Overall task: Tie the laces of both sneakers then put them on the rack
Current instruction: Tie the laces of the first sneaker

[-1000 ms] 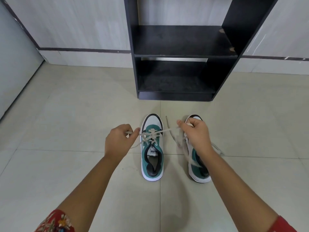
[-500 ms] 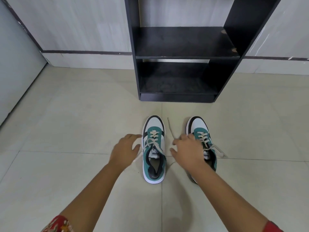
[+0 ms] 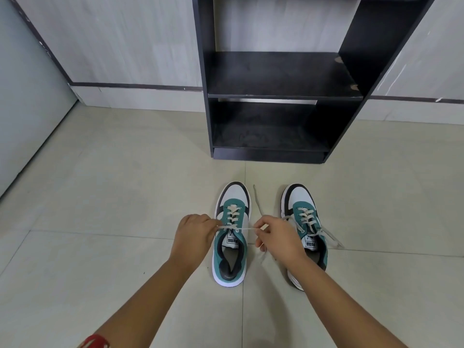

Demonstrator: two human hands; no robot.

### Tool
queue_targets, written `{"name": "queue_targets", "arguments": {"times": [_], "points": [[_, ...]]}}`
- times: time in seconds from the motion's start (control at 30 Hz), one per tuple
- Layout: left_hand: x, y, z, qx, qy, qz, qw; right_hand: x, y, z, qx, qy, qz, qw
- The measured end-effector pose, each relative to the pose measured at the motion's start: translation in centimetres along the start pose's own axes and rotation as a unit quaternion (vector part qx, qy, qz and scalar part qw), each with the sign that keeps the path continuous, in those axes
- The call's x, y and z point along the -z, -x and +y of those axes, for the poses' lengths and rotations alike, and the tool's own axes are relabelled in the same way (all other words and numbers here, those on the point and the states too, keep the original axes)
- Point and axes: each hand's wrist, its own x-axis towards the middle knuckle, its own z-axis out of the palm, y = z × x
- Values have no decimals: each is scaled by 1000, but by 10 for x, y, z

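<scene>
Down on the floor, the left hand (image 3: 193, 237) and right hand (image 3: 278, 237) each pinched an end of the left sneaker's (image 3: 232, 234) lace (image 3: 244, 229), fingers closed tight; it ran taut between them. Beside it, the right sneaker's (image 3: 305, 227) laces lay loose.

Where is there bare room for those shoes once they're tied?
Both shelves of the black rack are bare: the upper board and the lower one. Open floor also lies left of the rack, toward the wall. It is crowded only around the two sneakers, the hands and loose laces.

Left hand (image 3: 194, 234) and right hand (image 3: 278, 237) fisted, pinching, arms extended forward.
</scene>
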Motion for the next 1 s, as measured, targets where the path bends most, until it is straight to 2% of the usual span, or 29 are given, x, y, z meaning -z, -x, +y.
{"name": "queue_targets", "arguments": {"times": [0.13,0.23,0.47,0.6,0.7,0.8,0.83,0.9,0.97,1.0], "points": [[1,0,-2,5,-75,4,997,3,-5,9,-14,69,3,998],[-1,4,-6,25,-97,-14,995,6,-7,16,-39,38,-14,998],[-10,5,-8,72,-53,-25,996,7,-10,25,-48,2,-40,998],[-6,3,-5,121,9,-73,990,10,-7,21,-33,12,-96,995],[2,2,1,179,95,-95,975,12,-4,17,0,-85,-130,988],[7,-3,10,210,237,-80,945,9,-2,6,48,-233,-145,961],[11,-5,15,212,316,-76,922,6,-2,2,61,-260,-154,951],[20,-12,24,223,462,-89,854,-2,-5,-5,74,-300,-174,935],[28,-15,29,237,535,-104,804,-9,-6,-12,79,-331,-174,924],[30,-16,30,243,547,-110,793,-11,-6,-15,85,-343,-166,921]]}}
